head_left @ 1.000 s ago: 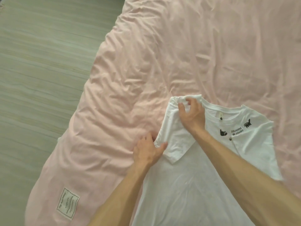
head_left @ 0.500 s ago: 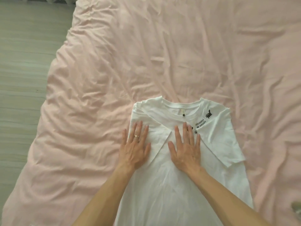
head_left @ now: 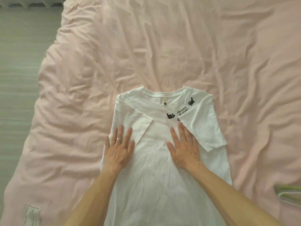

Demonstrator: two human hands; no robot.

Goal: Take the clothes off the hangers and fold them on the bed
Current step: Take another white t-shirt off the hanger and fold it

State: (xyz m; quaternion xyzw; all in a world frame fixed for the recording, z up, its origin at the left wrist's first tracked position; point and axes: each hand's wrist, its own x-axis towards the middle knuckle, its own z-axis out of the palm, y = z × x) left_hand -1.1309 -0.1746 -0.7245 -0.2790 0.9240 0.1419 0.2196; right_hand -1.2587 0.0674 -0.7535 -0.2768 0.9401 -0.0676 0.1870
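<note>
As left hand (head_left: 118, 150) and right hand (head_left: 184, 149) press the T-shirt (head_left: 154, 185) on the bed (head_left: 146, 54), fingers (head_left: 121, 132) lie straight.

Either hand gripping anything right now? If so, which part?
Nothing is gripped. The left hand and right hand lie flat, fingers straight, pressing on the chest of the white cotton T-shirt spread on the pink bed cover.
</note>
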